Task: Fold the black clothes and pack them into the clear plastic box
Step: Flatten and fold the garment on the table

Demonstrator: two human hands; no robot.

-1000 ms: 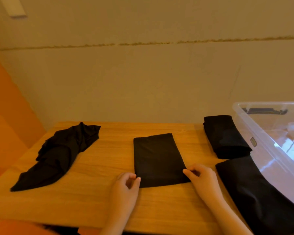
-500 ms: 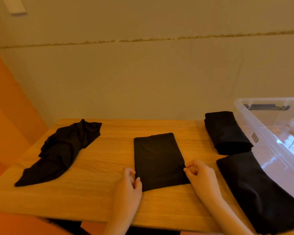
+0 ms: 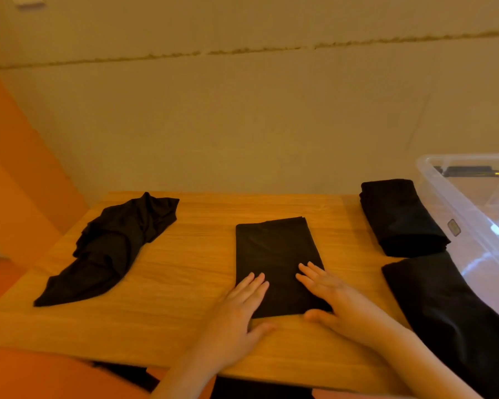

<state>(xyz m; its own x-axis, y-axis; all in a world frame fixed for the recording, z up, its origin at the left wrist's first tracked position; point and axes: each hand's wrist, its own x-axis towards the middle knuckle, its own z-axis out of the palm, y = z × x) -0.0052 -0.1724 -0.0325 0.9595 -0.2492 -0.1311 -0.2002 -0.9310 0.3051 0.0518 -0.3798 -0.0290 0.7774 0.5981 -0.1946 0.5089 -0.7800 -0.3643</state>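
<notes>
A black garment folded into a neat rectangle (image 3: 274, 249) lies flat at the table's middle. My left hand (image 3: 239, 309) rests flat on its near left corner, fingers spread. My right hand (image 3: 337, 300) lies flat on its near right part, fingers apart. Neither hand grips the cloth. A crumpled black garment (image 3: 113, 249) lies unfolded at the left. A thick folded black bundle (image 3: 398, 217) sits at the back right, and another flat black piece (image 3: 455, 318) lies in front of it. The clear plastic box (image 3: 470, 214) stands at the far right, partly cut off.
The wooden table (image 3: 185, 283) ends at a wall behind and an orange surface at the left. Its front edge runs just below my wrists. The flat black piece at the right hangs over the front edge.
Both hands have let go of the near corners of the middle garment, opened, and now press flat on top of it.
</notes>
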